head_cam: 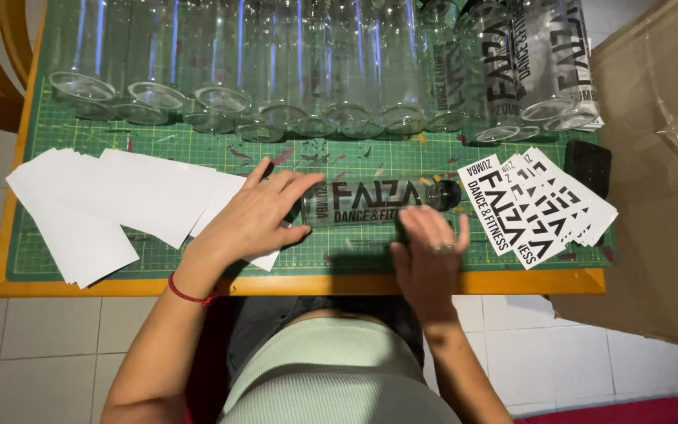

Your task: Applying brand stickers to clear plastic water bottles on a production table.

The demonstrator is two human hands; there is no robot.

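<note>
Two hands [256, 216] [429, 255] — seemingly pressing bottle [370, 202].

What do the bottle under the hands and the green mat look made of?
The bottle looks like clear glass or hard plastic: see-through and glossy, with black lettering. The green mat looks like matte rubbery cutting-mat material, judging by its printed grid and scuffs.

**Bottle lying across the middle of the mat**

On the tabletop [464, 283] lies a cutting mat [158, 141]. A row of upright bottles [276, 71] lines its far edge. In the middle a bottle [374, 200] lies on its side, the left hand [253, 216] at its base end, the right hand [429, 251] just before it. Blank sheets [96, 204] fan out to the left; printed stickers [531, 204] lie to the right, a cardboard box [661, 173] beyond them.
</note>
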